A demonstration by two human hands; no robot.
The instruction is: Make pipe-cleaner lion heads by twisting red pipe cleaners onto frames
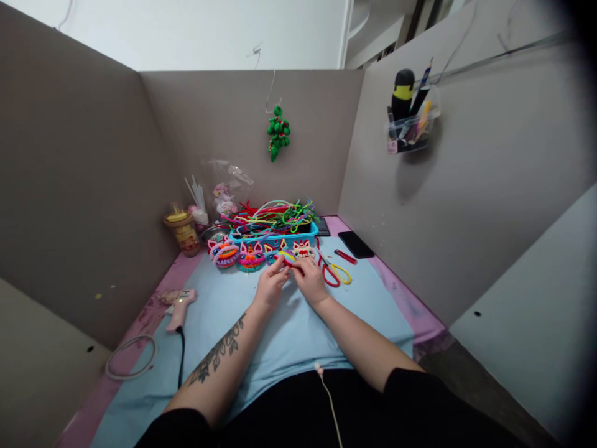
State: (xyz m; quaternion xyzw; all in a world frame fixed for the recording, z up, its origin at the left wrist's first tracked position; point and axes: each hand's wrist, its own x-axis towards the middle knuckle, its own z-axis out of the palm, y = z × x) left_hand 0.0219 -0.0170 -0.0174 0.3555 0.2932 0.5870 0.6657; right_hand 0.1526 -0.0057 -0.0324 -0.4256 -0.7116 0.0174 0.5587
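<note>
A tray (302, 237) of pipe cleaners (275, 218) sits behind the figures (250, 257), glue gun (181, 310) front left, scissors (336, 275) right.

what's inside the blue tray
A heap of multicoloured strands fills the blue tray, red and green ones among them, some poking out past its rim. The tray's floor and whatever lies deep in the heap are covered and can't be seen.

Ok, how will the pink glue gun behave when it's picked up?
The pink glue gun will probably tug against its black cord. Its smooth-looking body seems rigid, and its angled shape looks unlikely to roll.
</note>
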